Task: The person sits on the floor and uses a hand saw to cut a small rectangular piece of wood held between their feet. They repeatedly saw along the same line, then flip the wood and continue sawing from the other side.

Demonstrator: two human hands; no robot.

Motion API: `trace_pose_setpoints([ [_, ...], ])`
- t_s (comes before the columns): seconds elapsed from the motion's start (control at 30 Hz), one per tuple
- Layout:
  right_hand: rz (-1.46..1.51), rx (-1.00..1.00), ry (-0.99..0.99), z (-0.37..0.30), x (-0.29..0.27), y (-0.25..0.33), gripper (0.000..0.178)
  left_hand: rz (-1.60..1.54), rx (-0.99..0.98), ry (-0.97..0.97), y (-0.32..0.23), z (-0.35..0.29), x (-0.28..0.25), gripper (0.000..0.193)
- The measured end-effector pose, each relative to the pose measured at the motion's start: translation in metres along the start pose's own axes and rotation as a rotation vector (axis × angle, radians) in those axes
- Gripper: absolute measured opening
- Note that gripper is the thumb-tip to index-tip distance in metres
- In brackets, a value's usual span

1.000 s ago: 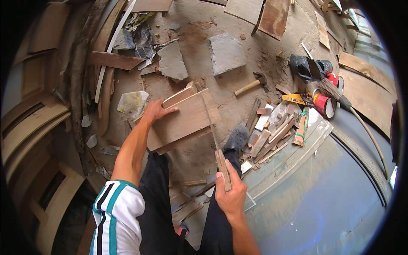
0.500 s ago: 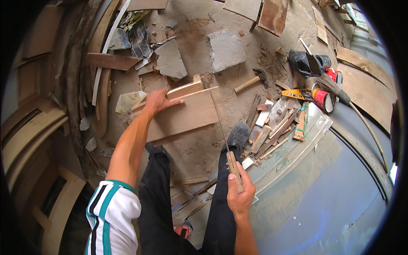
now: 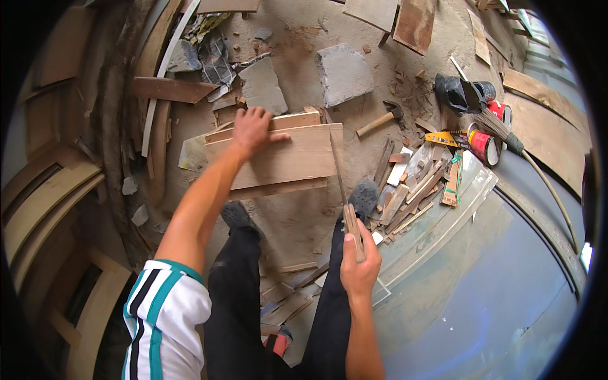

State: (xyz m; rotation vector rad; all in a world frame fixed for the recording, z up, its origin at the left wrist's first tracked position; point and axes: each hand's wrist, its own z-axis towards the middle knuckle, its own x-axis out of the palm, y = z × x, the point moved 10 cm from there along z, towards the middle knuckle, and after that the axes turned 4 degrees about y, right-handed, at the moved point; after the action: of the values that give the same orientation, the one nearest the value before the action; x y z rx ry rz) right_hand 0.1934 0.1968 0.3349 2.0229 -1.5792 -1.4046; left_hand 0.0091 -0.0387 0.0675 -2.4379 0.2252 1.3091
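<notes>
A flat wooden board [image 3: 291,155] lies raised on other wood in front of my legs. My left hand [image 3: 253,132] presses on it near the far edge, fingers bent over that edge and thumb stretched along the top. Behind it shows a second piece of wood [image 3: 297,119]. My right hand [image 3: 359,266] is closed round the wooden handle of a handsaw [image 3: 352,231]. Its thin blade, seen almost edge-on, runs away from me across the board's right end. A narrow strip of board shows right of the blade.
Beyond the board lie a grey stone slab [image 3: 345,75] and a hammer [image 3: 378,123]. On the right are wood offcuts [image 3: 415,196], a yellow level [image 3: 443,138], a red can [image 3: 484,149], a broom [image 3: 500,126] and a glass sheet [image 3: 456,266]. Planks [image 3: 57,196] stand at left.
The saw handle and my right hand have moved away from me, toward the board. The board has shifted slightly right and turned a little, and my left hand has moved farther up it.
</notes>
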Motion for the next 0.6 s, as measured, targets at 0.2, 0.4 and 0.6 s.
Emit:
trace_pose_setpoints([
  [0.2,-0.026,-0.052,-0.053,0.003,-0.011,0.003,0.038,0.141,0.081,0.233,-0.104,-0.063,0.013,0.126],
  [0.4,-0.042,-0.119,-0.021,0.035,-0.026,0.011,0.04,0.141,0.073,0.147,-0.109,-0.037,0.022,0.132],
  [0.6,-0.001,-0.066,0.091,0.063,-0.031,0.012,0.042,0.179,-0.012,0.288,-0.124,-0.022,0.006,0.126],
])
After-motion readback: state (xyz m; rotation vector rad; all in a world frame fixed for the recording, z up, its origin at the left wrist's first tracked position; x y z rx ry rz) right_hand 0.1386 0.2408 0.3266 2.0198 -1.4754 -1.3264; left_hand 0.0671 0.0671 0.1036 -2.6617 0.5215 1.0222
